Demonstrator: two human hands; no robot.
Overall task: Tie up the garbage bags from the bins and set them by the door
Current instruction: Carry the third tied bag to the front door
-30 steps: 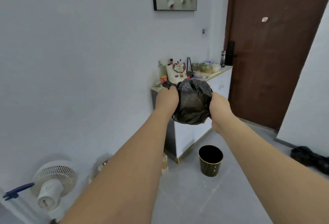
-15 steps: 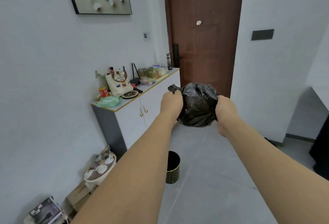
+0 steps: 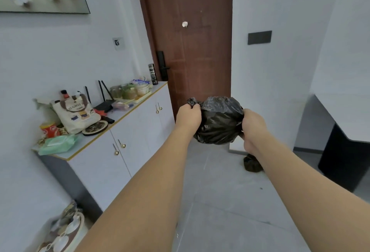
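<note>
here both hands are out in front at chest height, the left hand (image 3: 189, 116) pinching a twisted tail of the black bag (image 3: 219, 120) and the right hand (image 3: 252, 126) closed on its other side, so the bag hangs between them clear of the floor (image 3: 220, 201). by the look of it the tying is about done and the carry to the door (image 3: 192, 37) is in hand. another dark bag (image 3: 252, 164) already sits on the floor near the door, so the next move likely calls for stepping forward and lowering this one beside it.
</note>
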